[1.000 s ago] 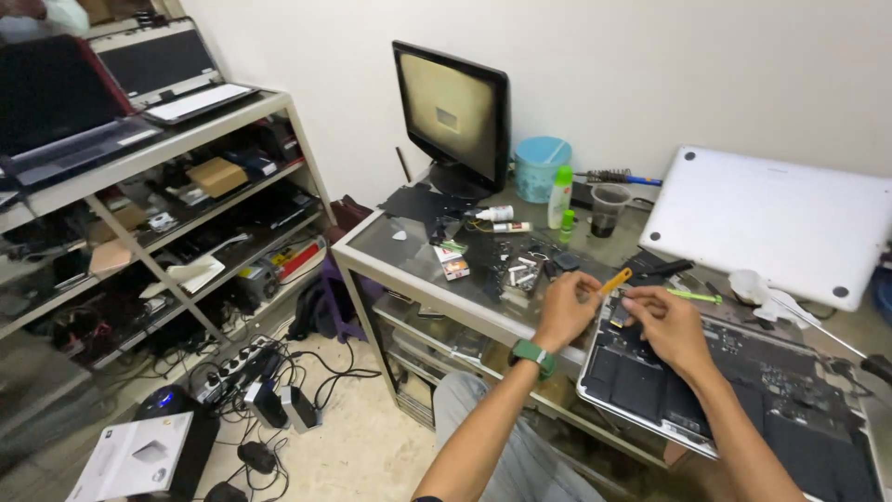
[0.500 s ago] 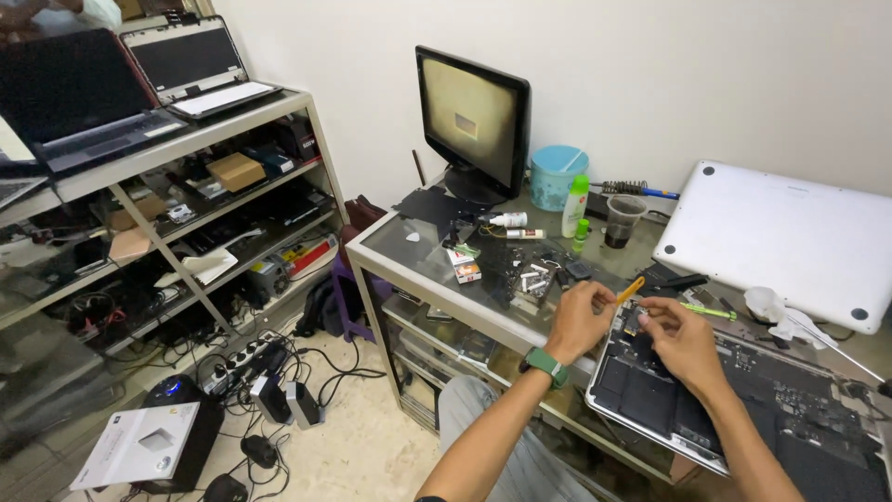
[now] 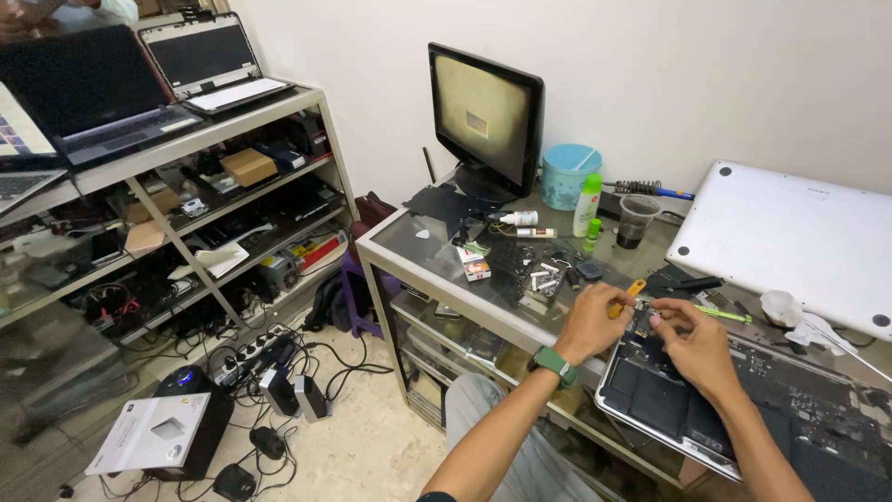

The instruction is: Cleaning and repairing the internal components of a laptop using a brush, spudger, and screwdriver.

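My left hand (image 3: 591,323), with a green watch on its wrist, is closed on an orange-handled tool (image 3: 628,296) over the upper left corner of an opened laptop (image 3: 743,409) whose insides are bare. My right hand (image 3: 695,346) pinches a small part beside that tool tip, just above the laptop's board. Both hands nearly touch. A green pen-like tool (image 3: 720,314) lies just behind my right hand.
The laptop's silver bottom cover (image 3: 790,242) leans at the back right. On the glass table (image 3: 418,244) lie small parts, bottles (image 3: 585,206), a plastic cup (image 3: 636,221), a blue tub (image 3: 568,175) and a monitor (image 3: 485,116). Shelves with laptops (image 3: 158,139) stand left; cables and power strips cover the floor.
The view has swung slightly to the right and downward. My hands stay together at the laptop's corner, with little visible shift.
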